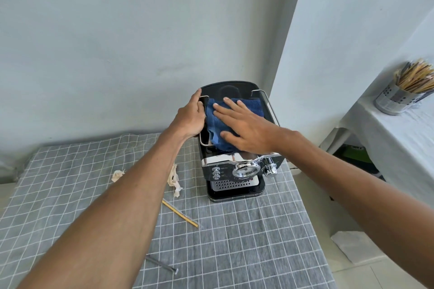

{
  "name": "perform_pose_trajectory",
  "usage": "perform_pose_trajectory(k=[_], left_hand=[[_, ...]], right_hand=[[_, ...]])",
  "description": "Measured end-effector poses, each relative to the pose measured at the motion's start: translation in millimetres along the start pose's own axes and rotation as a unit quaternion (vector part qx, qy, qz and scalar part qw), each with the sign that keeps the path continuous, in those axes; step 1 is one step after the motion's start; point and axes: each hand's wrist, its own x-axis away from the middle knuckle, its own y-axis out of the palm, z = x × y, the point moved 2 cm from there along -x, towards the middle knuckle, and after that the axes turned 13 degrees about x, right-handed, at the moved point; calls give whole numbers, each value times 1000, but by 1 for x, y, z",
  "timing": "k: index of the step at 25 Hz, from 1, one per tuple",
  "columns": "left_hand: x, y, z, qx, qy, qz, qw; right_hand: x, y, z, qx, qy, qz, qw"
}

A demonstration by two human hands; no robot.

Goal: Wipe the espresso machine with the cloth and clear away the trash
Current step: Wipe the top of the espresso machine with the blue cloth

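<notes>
From my seat at the head view, I read the table (pixel 246 241) from the left. Farthest out, well left of my left forearm, lies 1 crumpled scrap of paper (pixel 116 175) on the grey checked cloth. Just right of that forearm, below the left hand, sits a second, longer crumpled tissue (pixel 175 182), and nearer to me a thin yellow stick (pixel 180 214) lies slanted on the cloth. A metal rod (pixel 162 265) pokes out from under the forearm close to the bottom edge.

My left hand (pixel 191 116) is wrapped around the left side of the espresso machine (pixel 234 185), fingers curled over its chrome rail near the top edge, thumb side toward me; it grips the machine body.

Right beside it, touching the top deck, the blue cloth (pixel 217 129) lies bunched between the 2 rails. My right hand (pixel 244 125) lies flat and open on that cloth, fingers spread toward the left hand, palm pressing down.

Below the right hand the machine's front shows a chrome portafilter, a knob and a perforated drip tray.

Well right of the right arm, on a separate covered surface, a perforated metal cup (pixel 394 98) holds a bundle of wooden sticks (pixel 413 76).
</notes>
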Motion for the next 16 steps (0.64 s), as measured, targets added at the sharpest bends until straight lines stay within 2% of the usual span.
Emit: perform_pose_trajectory(k=[2,4,6,9,12,14,16], left_hand=[[0,1,0,1,-4,-1,1000],[1,1,0,-3,-5,-2,1000],[1,1,0,0,-4,-4,1000],[0,1,-2,5,-5,-7,1000],[-2,1,-3,-2,-8,-3,1000],[-3,3,-3,-9,-6,-2,1000],[-4,3,-4,-4,2,3,1000]], right_hand=[[13,1,4,13,-33,-22,999],[5,-1,9,30,-27,-44,998],[-16,-7,12,38,26,-56,997],[-30,-6,2,47,85,-37,995],[-5,9,-11,66,36,-1,997],[13,13,-6,54,6,-9,998],[6,9,6,27,24,-25,999]])
